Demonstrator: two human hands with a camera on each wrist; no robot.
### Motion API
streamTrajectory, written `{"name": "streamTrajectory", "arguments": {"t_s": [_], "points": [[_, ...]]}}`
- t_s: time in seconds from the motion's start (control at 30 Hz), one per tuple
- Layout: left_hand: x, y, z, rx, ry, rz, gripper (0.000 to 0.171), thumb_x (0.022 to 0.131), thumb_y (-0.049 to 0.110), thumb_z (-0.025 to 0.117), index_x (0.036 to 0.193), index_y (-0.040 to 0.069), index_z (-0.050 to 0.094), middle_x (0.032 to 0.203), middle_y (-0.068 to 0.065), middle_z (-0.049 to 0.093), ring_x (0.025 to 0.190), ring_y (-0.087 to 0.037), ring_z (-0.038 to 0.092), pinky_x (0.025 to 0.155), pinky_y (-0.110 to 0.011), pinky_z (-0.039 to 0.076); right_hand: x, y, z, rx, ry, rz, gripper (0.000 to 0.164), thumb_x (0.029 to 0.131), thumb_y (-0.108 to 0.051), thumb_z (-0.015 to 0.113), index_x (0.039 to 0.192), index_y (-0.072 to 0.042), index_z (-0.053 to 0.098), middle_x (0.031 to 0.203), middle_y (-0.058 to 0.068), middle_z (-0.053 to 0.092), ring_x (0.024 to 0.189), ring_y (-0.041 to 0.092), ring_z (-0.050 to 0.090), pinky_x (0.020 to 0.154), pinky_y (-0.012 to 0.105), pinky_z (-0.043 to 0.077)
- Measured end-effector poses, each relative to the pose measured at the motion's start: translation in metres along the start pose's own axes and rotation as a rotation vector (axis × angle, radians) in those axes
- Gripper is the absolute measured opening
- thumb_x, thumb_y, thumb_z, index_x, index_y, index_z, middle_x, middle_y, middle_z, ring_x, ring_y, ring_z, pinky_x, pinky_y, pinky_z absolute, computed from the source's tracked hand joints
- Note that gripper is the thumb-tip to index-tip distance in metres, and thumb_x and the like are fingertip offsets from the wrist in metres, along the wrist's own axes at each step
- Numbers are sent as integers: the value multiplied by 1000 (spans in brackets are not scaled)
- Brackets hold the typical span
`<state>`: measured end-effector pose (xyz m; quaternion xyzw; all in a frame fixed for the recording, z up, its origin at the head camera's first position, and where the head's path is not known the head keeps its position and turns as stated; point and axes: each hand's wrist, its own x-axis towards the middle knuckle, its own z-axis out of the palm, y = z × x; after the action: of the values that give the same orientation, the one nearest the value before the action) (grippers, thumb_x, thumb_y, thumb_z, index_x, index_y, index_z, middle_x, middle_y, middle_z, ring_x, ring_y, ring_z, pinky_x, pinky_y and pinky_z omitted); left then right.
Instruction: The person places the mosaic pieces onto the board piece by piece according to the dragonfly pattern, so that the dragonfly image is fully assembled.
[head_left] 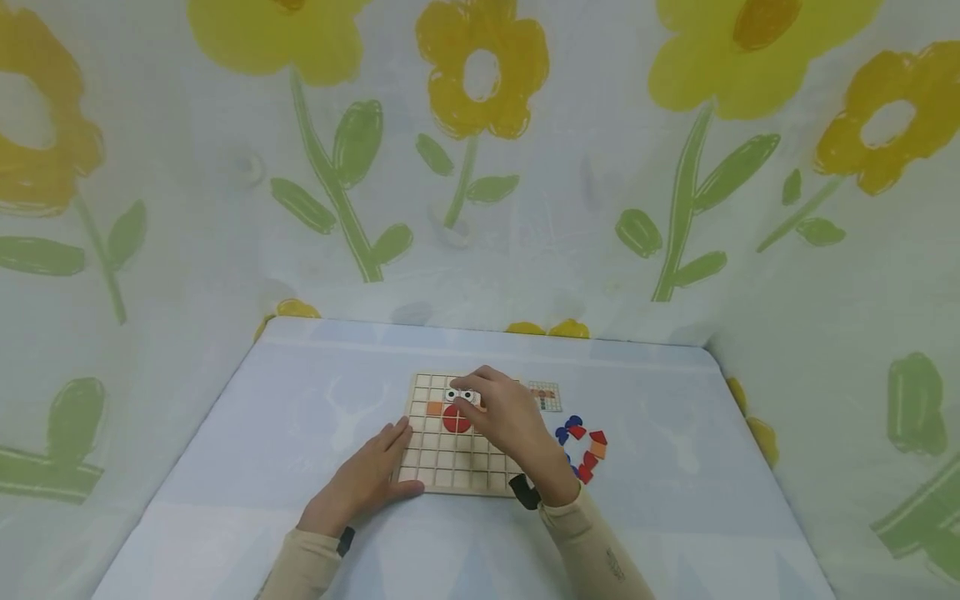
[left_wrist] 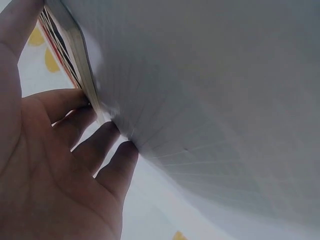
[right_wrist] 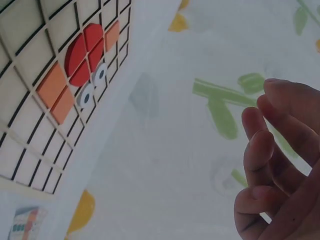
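Observation:
A wooden grid board (head_left: 442,475) lies on the table. Set in its cells are red pieces (head_left: 452,422) forming a circle, two eye tiles (right_wrist: 86,95) with black dots, and orange squares (right_wrist: 52,85) on either side. My left hand (head_left: 363,479) rests against the board's left edge, fingertips touching its side and the thumb by the front edge. Above the board hovers my right hand (head_left: 510,417), thumb and index finger apart near the eye tiles. Between the loosely bent fingers of that hand in the right wrist view, I see nothing held. Part of the board is hidden beneath it.
Right of the board lie loose blue, red and orange pieces (head_left: 597,450) in a rough ring. A small pattern card (head_left: 549,397) sits by the board's far right corner. Flower-printed cloth walls (head_left: 562,208) stand behind and beside the table (head_left: 652,508).

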<state>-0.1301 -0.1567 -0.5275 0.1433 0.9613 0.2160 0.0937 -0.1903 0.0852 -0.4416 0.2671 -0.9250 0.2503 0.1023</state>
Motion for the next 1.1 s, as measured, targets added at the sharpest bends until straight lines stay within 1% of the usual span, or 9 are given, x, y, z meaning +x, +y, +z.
{"name": "streamTrajectory", "arguments": {"t_s": [0.13, 0.33, 0.53, 0.6, 0.67, 0.77, 0.83, 0.93, 1.1], "points": [[0, -1, 0, -5, -7, -16, 99, 85, 54, 76, 159, 4, 31, 167, -11, 24, 151, -37, 26, 120, -51, 31, -9, 6, -3, -6, 17, 36, 28, 93, -36, 75, 120, -27, 75, 109, -9, 69, 78, 12, 60, 60, 16, 49], [0, -4, 1, -14, -3, -18, 101, 84, 53, 78, 158, 3, 32, 167, -11, 24, 151, -37, 25, 121, -50, 30, -23, 24, -3, -23, 78, 27, 26, 92, -31, 77, 117, -25, 75, 108, -8, 68, 77, 11, 60, 56, 17, 47], [0, -4, 4, -1, -6, -10, 101, 85, 55, 76, 158, 3, 31, 167, -10, 23, 152, -35, 24, 122, -49, 29, -47, 45, -9, -103, 135, 31, 31, 88, -26, 81, 118, -26, 74, 113, -7, 68, 92, 10, 63, 64, 20, 56], [1, -4, 4, 6, -4, -6, 101, 85, 56, 76, 158, 3, 31, 167, -10, 22, 152, -35, 24, 122, -48, 29, -57, 51, -14, -116, 165, 9, 35, 86, -23, 84, 119, -24, 74, 117, -3, 69, 102, 14, 65, 70, 26, 60], [1, -4, 4, 10, -1, -3, 101, 85, 56, 75, 158, 3, 32, 167, -11, 23, 151, -35, 24, 122, -49, 29, -66, 58, -19, -127, 186, -11, 36, 84, -20, 85, 119, -22, 74, 120, -1, 69, 106, 17, 65, 72, 29, 61], [2, -4, 3, 18, -2, 1, 100, 85, 56, 75, 158, 3, 31, 167, -11, 23, 151, -36, 25, 121, -49, 29, -78, 70, -26, -148, 208, -11, 38, 82, -18, 87, 118, -20, 74, 119, -1, 69, 101, 16, 65, 71, 29, 61], [2, -4, 3, 15, 0, 2, 100, 85, 56, 75, 158, 2, 31, 167, -12, 23, 151, -36, 25, 121, -50, 29, -85, 79, -28, -155, 218, 15, 38, 82, -16, 87, 117, -19, 75, 116, -2, 69, 95, 14, 64, 67, 27, 60], [2, -4, 3, 8, -3, -1, 101, 85, 56, 75, 158, 3, 31, 167, -12, 22, 151, -36, 24, 121, -50, 29, -94, 93, -31, -161, 224, 86, 39, 81, -16, 88, 118, -18, 75, 113, 0, 69, 92, 15, 63, 68, 29, 61], [2, -5, 6, 2, -4, -5, 102, 84, 57, 76, 159, 4, 31, 167, -10, 22, 151, -35, 24, 121, -50, 30, -108, 111, -36, -161, 196, 223, 43, 82, -16, 87, 122, -17, 73, 116, 6, 68, 96, 22, 65, 74, 37, 64]]}}
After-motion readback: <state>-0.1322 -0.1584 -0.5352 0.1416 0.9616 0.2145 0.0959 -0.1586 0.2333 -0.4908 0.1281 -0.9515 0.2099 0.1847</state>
